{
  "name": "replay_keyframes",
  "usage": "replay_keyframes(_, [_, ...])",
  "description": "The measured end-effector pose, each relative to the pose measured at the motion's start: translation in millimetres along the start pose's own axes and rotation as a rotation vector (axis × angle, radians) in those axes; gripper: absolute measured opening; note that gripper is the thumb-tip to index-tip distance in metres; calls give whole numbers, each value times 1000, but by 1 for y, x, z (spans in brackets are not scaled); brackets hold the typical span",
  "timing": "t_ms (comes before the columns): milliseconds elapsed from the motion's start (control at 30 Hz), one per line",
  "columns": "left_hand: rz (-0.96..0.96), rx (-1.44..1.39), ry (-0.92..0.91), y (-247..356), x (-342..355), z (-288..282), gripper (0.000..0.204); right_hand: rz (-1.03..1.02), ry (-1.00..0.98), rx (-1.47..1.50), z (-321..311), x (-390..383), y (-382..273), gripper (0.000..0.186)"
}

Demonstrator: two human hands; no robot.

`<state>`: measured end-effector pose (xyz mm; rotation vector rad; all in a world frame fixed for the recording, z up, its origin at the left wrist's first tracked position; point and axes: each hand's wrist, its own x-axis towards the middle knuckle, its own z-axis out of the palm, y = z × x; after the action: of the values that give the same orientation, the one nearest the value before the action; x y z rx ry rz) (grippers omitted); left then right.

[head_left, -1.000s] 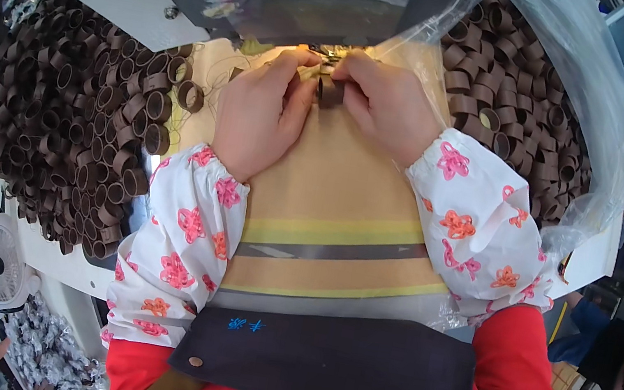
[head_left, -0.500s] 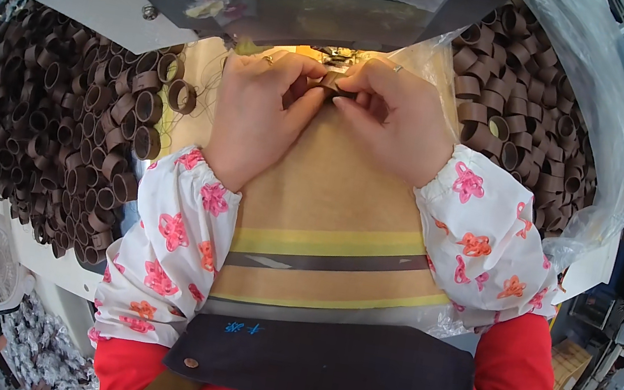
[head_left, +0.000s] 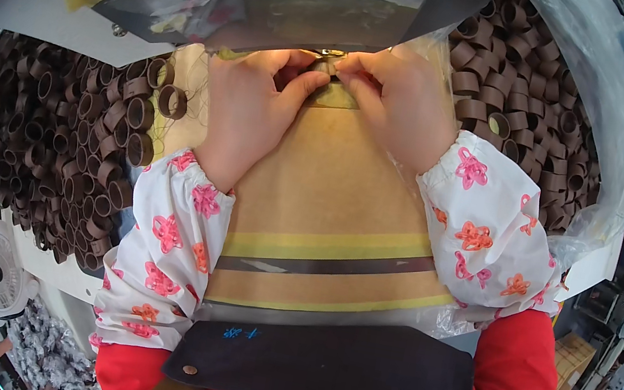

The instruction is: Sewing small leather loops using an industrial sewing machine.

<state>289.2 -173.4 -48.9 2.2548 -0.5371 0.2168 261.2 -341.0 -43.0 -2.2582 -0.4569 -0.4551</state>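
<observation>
1. Left hand point(head_left: 250, 107): thumb and forefinger pinch a small brown band point(head_left: 324, 68), its shape largely hidden by fingers.
2. Right hand point(head_left: 409, 110): thumb and forefinger pinch the band's other side — remaining fingers obscured.
3. Metal part point(head_left: 330, 54): just beyond the band, mostly hidden under a dark cover point(head_left: 304, 1) — cover cut off above.
4. Brown rings point(head_left: 59, 138): heaped left; individual lower ones indiscernible.

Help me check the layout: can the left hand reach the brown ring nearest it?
Probably yes: only loose threads show between the left hand and the brown ring, though that hand seems busy with a brown piece.
</observation>
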Motion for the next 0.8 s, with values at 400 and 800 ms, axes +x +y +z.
replay_keyframes(400, [-131, -28, -96, 1, 8, -4, 27, 8, 24, -83, 2, 3, 5, 10])
replay_keyframes(800, [-148, -3, -119, -3, 8, -4, 30, 15, 17, -176, 2, 4, 0, 9])
